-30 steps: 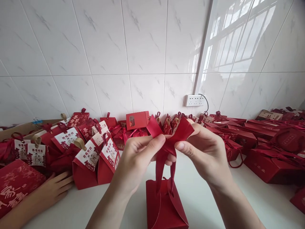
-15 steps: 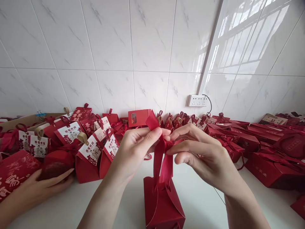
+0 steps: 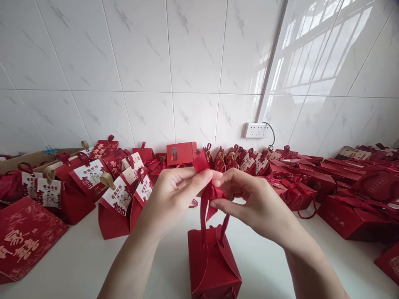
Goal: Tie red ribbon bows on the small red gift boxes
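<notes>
Between my hands is a red satin ribbon, its two strands running down into the top of a red gift box. The box stands upright on the white table with its curved flaps folded together. My left hand pinches the ribbon between thumb and fingers, and one ribbon end sticks up above the thumb. My right hand holds the gathered ribbon from the other side, thumb below and fingers bent behind. Part of the ribbon is hidden by the fingers.
Red boxes with white printed cards crowd the left. A printed red box lies at the near left. More red boxes with ribbons fill the right. A power strip is fixed to the tiled wall.
My right thumb and fingers have closed in on the ribbon, and its loose tail has been drawn up. Another person's hand at the left has gone from view.
</notes>
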The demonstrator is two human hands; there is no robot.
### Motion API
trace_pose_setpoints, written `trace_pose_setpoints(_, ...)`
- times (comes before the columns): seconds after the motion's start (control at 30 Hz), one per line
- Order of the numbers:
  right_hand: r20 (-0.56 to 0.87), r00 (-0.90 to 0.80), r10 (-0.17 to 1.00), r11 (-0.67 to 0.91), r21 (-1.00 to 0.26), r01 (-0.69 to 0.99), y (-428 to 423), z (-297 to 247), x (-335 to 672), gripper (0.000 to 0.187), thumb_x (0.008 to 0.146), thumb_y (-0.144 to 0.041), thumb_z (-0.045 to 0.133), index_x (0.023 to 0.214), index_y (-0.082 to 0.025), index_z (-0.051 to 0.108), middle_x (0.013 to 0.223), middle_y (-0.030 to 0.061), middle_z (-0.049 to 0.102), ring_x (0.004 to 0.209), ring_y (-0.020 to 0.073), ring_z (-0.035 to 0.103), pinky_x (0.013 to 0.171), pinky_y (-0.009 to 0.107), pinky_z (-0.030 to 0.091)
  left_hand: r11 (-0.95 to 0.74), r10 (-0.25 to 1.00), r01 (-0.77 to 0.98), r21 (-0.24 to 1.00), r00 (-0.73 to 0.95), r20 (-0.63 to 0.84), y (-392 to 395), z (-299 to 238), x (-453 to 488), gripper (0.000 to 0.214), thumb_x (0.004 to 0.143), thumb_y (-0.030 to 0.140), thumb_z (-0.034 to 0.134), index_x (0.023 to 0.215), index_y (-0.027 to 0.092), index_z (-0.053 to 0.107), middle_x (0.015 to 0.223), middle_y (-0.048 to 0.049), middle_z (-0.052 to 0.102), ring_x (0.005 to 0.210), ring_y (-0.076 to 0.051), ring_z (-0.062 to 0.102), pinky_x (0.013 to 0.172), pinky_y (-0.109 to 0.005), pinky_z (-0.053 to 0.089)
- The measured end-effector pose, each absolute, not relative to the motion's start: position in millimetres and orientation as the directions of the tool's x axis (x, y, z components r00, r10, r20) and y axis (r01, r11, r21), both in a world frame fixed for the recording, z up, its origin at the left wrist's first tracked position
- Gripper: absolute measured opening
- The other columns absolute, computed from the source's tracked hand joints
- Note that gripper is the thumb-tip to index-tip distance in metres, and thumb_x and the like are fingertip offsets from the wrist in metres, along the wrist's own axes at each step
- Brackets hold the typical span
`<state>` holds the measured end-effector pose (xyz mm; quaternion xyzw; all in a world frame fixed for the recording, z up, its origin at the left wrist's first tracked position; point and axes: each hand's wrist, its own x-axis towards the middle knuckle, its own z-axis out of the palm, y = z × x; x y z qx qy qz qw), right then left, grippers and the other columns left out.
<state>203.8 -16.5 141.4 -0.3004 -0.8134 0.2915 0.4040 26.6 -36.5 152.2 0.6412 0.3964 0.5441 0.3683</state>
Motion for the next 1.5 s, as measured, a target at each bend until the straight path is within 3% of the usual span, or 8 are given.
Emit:
trace_pose_setpoints(0.27,0.540,-0.398,0.742,0.671,-0.613,0.418,-13.2,140.8,197.6,0.015,0.077,-0.009,0.052,0.085,-0.022,0.050,0.058,-0.0091,0.042,0.051,0.0062,0.036,0.045,0.017,0.029,-0.336,0.939,0.113,0.935,0.111,0.325,-31.0,148.1,26.6,0.035,0.081,0.052,0.059,0.100,0.027,0.073,0.097,-0.0050,0.073,0.090,-0.021,0.066,0.063,-0.026,0.055)
trace_pose_setpoints(0.43,0.505,-0.392,0.769,0.638,-0.655,0.406,-13.5,139.9,195.3,0.023,0.079,-0.008,0.047,0.095,-0.023,0.053,0.060,-0.0088,0.054,0.048,0.0060,0.038,0.045,0.016,0.031,-0.334,0.937,0.082,0.939,0.136,0.321,-29.5,145.9,26.2,0.034,0.082,0.051,0.060,0.099,0.025,0.073,0.095,-0.0057,0.072,0.089,-0.020,0.066,0.058,-0.023,0.051)
trace_pose_setpoints(0.67,0.501,-0.403,0.766,0.591,-0.796,0.131,-10.7,139.9,198.7,0.013,0.081,-0.022,0.064,0.094,-0.020,0.060,0.082,0.0002,0.066,0.073,0.0122,0.060,0.062,0.022,0.049,-0.332,0.937,-0.035,0.942,0.101,0.334,-30.0,147.9,25.4,0.034,0.082,0.048,0.061,0.097,0.021,0.073,0.087,-0.0070,0.072,0.069,-0.018,0.067,0.053,-0.025,0.049)
trace_pose_setpoints(0.8,0.511,-0.445,0.735,0.517,-0.848,-0.118,-9.0,143.1,200.5,0.017,0.075,-0.026,0.074,0.090,-0.020,0.066,0.085,0.0002,0.069,0.077,0.0118,0.065,0.069,0.022,0.055,-0.374,0.912,-0.118,0.920,0.136,0.388,-30.3,152.7,27.8,0.027,0.083,0.043,0.062,0.091,0.020,0.074,0.091,-0.0072,0.072,0.078,-0.019,0.068,0.067,-0.029,0.056)
trace_pose_setpoints(0.9,0.560,-0.343,0.754,0.529,-0.827,-0.190,-9.7,143.8,199.6,0.011,0.079,-0.027,0.072,0.086,-0.019,0.068,0.082,0.0004,0.071,0.076,0.0109,0.067,0.069,0.020,0.056,-0.374,0.915,-0.112,0.921,0.118,0.386,-29.5,151.7,28.0,0.027,0.083,0.043,0.062,0.090,0.020,0.074,0.090,-0.0072,0.073,0.083,-0.021,0.068,0.071,-0.031,0.056)
trace_pose_setpoints(1.1,0.701,-0.085,0.708,0.699,-0.713,-0.052,-9.4,140.9,194.8,0.012,0.079,-0.023,0.069,0.089,-0.019,0.063,0.076,-0.0002,0.067,0.069,0.0114,0.066,0.062,0.021,0.057,-0.395,0.916,-0.036,0.918,0.070,0.396,-28.3,145.6,26.0,0.024,0.083,0.044,0.061,0.085,0.024,0.073,0.095,-0.0041,0.072,0.092,-0.020,0.066,0.077,-0.028,0.054)
trace_pose_setpoints(1.3,0.701,0.013,0.713,0.701,-0.713,0.007,-10.4,143.4,199.7,0.017,0.079,-0.023,0.066,0.094,-0.020,0.058,0.070,-0.0034,0.055,0.058,0.0089,0.059,0.049,0.019,0.050,-0.410,0.907,0.053,0.910,0.128,0.401,-31.1,149.5,23.9,0.027,0.082,0.045,0.061,0.081,0.022,0.074,0.127,-0.0062,0.061,0.106,-0.025,0.061,0.073,-0.027,0.054)
trace_pose_setpoints(1.5,0.624,-0.022,0.781,0.624,-0.781,-0.004,-13.5,145.1,207.7,0.012,0.080,-0.024,0.062,0.090,-0.020,0.055,0.069,-0.0022,0.057,0.054,0.0098,0.058,0.042,0.019,0.044,-0.414,0.903,0.019,0.910,0.131,0.408,-34.7,148.6,24.8,0.023,0.082,0.041,0.063,0.081,0.021,0.075,0.108,-0.0067,0.069,0.099,-0.023,0.064,0.078,-0.031,0.054)
